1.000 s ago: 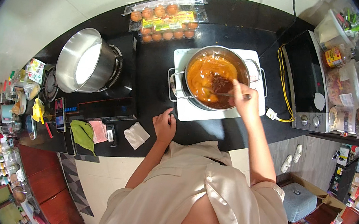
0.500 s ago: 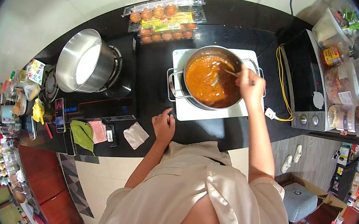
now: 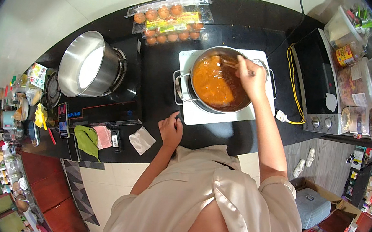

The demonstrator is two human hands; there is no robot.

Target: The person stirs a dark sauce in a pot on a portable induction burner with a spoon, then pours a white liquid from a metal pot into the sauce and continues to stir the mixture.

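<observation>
The person wears a loose beige shirt (image 3: 162,205), its cloth smooth and faintly shiny (satin-like, to judge by the highlights). One small round button (image 3: 217,185), much the same beige, fastens the front; from just nearer than that, the shirt parts in a V that widens toward the near edge. Soft creases run along the right border of the V. A seam line crosses the left front. The left sleeve (image 3: 123,201) and right sleeve (image 3: 278,190) are short and wide, the right one with a visible hem. Both forearms are bare. At the far end, matching beige cloth (image 3: 202,152) bunches beside a thin dark strip (image 3: 226,166).
</observation>
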